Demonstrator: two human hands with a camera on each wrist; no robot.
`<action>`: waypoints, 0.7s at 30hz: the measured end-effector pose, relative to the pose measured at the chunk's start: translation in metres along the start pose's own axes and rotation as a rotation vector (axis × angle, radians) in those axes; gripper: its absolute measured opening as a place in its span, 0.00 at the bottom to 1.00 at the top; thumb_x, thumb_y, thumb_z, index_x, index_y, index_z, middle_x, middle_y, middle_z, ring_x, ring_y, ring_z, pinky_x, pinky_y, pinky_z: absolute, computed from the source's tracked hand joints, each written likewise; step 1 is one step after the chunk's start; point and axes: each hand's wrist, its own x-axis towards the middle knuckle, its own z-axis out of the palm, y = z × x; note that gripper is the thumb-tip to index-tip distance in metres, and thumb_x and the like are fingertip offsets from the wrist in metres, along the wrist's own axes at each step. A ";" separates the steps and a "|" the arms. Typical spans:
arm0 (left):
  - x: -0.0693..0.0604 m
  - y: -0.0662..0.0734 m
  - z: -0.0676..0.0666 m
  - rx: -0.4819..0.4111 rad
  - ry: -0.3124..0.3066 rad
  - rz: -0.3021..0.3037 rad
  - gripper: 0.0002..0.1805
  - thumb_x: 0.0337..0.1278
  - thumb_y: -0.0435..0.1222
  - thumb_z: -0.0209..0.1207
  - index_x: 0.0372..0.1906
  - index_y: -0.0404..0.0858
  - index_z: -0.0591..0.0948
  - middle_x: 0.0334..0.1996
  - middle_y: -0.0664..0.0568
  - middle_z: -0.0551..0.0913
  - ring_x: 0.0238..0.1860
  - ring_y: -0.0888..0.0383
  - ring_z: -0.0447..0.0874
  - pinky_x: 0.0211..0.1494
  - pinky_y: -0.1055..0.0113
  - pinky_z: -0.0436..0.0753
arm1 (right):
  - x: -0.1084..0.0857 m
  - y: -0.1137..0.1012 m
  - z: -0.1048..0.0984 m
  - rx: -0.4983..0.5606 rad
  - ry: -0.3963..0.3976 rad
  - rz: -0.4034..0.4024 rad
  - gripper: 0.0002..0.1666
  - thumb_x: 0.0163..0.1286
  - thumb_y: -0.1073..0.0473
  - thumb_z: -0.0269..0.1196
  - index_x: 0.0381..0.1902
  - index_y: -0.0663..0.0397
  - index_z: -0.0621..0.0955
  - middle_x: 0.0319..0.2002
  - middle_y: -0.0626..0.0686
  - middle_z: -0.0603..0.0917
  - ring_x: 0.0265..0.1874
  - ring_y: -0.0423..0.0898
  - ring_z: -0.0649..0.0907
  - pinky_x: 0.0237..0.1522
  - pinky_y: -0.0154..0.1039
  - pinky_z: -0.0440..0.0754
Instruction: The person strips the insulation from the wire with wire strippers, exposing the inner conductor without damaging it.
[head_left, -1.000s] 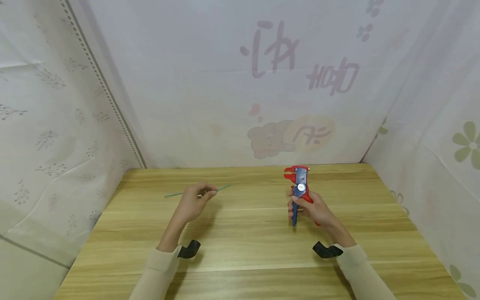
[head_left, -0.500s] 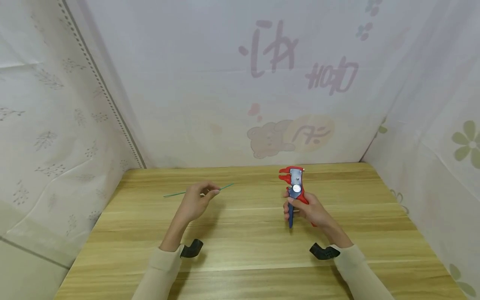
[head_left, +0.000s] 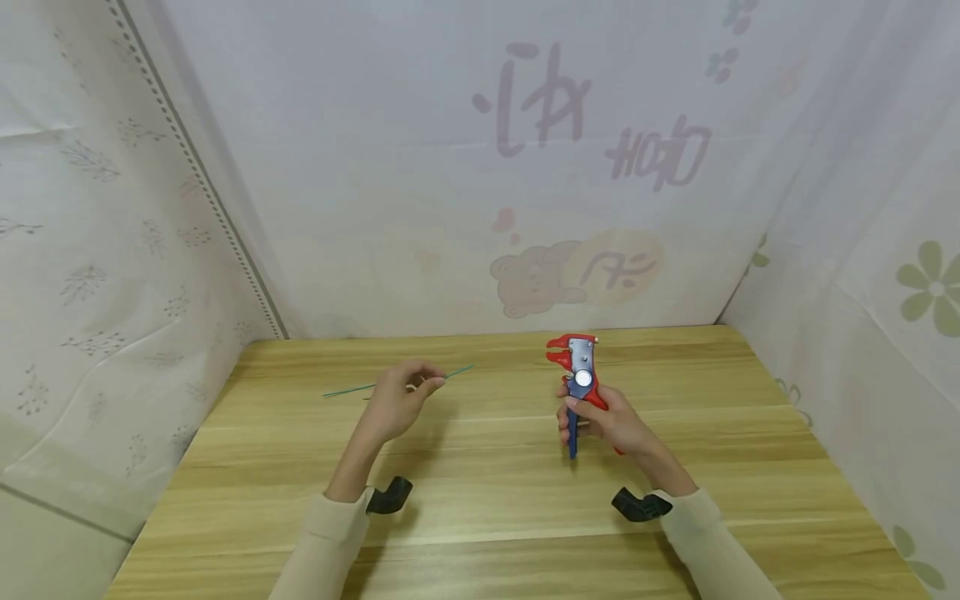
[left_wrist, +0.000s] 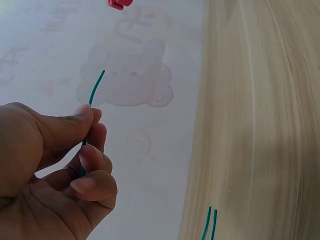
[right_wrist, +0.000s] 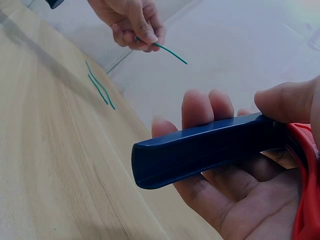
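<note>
Thumb and fingertips of my left hand (head_left: 400,402) pinch a thin green wire (head_left: 460,371), whose free end points up and to the right. In the left wrist view a short, slightly bent length of that wire (left_wrist: 95,89) sticks out past the thumb. My right hand (head_left: 617,423) holds a red and blue wire stripper (head_left: 581,357) upright, its red jaws apart and facing left. The right wrist view shows its blue handle (right_wrist: 200,147) with fingers around it and the thumb on top. A gap separates wire and stripper.
Two more green wires (right_wrist: 102,90) lie side by side on the wooden table (head_left: 480,500), partly behind my left hand in the head view. A printed cloth (head_left: 390,208) hangs behind the table's back edge, with others at both sides.
My right hand has moved left with the wire stripper, and my left hand has drifted slightly right with the wire. The space between them has narrowed.
</note>
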 end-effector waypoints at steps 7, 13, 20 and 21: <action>0.004 0.004 0.003 -0.011 0.005 0.021 0.08 0.71 0.36 0.62 0.48 0.38 0.87 0.40 0.48 0.88 0.36 0.58 0.80 0.41 0.66 0.80 | 0.002 0.000 0.004 0.010 -0.036 -0.010 0.13 0.83 0.59 0.53 0.59 0.59 0.73 0.36 0.51 0.85 0.33 0.46 0.89 0.43 0.45 0.90; 0.006 0.008 0.005 -0.021 -0.001 0.018 0.07 0.71 0.36 0.62 0.47 0.41 0.87 0.39 0.49 0.87 0.37 0.55 0.81 0.38 0.66 0.79 | 0.004 0.001 0.007 0.020 -0.060 -0.022 0.13 0.83 0.61 0.52 0.59 0.60 0.73 0.36 0.52 0.85 0.33 0.46 0.89 0.43 0.47 0.90; 0.009 0.014 0.008 -0.036 -0.004 0.033 0.07 0.71 0.37 0.62 0.47 0.43 0.88 0.40 0.50 0.88 0.37 0.58 0.81 0.43 0.64 0.81 | 0.006 0.000 0.010 0.026 -0.074 -0.025 0.14 0.83 0.62 0.51 0.59 0.63 0.72 0.36 0.53 0.85 0.33 0.46 0.89 0.43 0.46 0.90; 0.010 0.014 0.008 -0.037 -0.003 0.036 0.07 0.71 0.37 0.62 0.47 0.42 0.88 0.40 0.49 0.88 0.37 0.58 0.81 0.43 0.64 0.81 | 0.007 -0.001 0.010 0.023 -0.075 -0.021 0.14 0.83 0.61 0.51 0.59 0.62 0.72 0.36 0.53 0.85 0.33 0.46 0.89 0.43 0.46 0.90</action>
